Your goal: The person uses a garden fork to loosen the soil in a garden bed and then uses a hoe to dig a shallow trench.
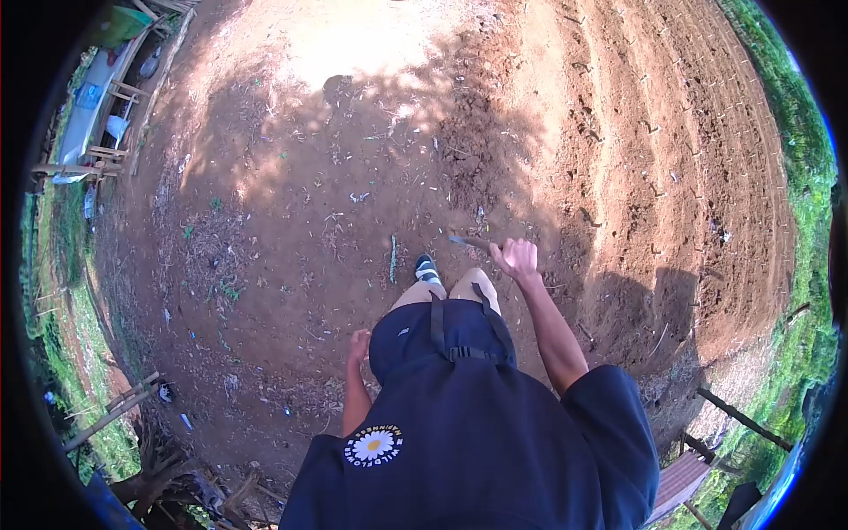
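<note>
In the head view my right hand [518, 257] is closed around the handle of a knife [468, 241], its blade pointing left over the brown soil. My left hand [359, 344] hangs beside my left hip; its fingers look curled, but whether they hold anything is too small to tell. One striped shoe [427, 268] shows on the ground below the knife. A short green stalk [393, 259] lies on the soil to the left of that shoe.
Ridged, tilled soil [654, 168] with short stalks standing in rows spreads to the right. A wooden structure [115, 115] with bags is at the upper left. Wooden poles [115, 411] lean at the lower left, and a dark pole [744, 418] is at the lower right.
</note>
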Motion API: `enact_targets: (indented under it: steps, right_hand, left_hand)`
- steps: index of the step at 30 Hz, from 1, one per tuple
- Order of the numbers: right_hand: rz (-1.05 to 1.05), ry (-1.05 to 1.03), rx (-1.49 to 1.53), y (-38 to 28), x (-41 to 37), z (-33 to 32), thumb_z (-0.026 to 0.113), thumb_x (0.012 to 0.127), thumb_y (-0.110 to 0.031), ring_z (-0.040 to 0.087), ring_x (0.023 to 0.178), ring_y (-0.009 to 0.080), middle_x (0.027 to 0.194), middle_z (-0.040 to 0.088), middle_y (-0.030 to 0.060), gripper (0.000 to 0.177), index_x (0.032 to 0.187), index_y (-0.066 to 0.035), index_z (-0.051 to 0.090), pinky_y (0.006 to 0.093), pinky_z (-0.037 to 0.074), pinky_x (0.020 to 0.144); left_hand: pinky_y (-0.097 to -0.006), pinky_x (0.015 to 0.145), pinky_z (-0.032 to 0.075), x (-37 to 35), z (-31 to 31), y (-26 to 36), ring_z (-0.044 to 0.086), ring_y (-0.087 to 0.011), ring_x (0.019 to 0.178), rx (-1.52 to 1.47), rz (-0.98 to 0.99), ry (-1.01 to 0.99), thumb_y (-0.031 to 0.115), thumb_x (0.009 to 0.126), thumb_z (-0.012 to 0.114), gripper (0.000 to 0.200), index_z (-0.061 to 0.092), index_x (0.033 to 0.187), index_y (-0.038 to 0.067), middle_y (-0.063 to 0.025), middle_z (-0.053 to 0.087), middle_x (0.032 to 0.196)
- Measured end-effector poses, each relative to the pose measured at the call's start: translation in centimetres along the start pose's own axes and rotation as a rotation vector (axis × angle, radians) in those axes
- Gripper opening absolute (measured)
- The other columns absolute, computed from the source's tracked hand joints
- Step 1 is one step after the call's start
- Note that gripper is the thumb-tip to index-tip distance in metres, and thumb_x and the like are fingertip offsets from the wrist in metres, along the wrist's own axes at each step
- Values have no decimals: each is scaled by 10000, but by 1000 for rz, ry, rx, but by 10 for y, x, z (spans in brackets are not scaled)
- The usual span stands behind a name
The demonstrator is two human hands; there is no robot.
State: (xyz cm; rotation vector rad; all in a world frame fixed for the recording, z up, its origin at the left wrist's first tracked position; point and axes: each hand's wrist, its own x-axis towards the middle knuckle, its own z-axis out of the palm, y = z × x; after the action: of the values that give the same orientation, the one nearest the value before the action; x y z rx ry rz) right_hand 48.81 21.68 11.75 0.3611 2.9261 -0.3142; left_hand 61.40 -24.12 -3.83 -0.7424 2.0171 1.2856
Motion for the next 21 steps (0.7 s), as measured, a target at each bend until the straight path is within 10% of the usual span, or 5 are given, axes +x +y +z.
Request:
enact_targets:
  steps: [6,21]
  right_hand:
    - [14,-355,9,16,11,-26,498,709,-522,607,641,321,653,608,176,469,743,-82,657,400,475,609]
    - [-92,-436,-116,86,23,-10,593,628,-369,620,765,303,788,637,121,276,811,-168,641,410,508,688]
  left_hand:
    - [-301,773,437,21,0,13,546,-172,871,2,11,-70,256,849,520,306,525,1052,27,-90,585,953]
    - [-306,712,461,100,53,96,576,-185,803,17,180,-195,219,830,521,292,530,1043,20,-89,595,917]
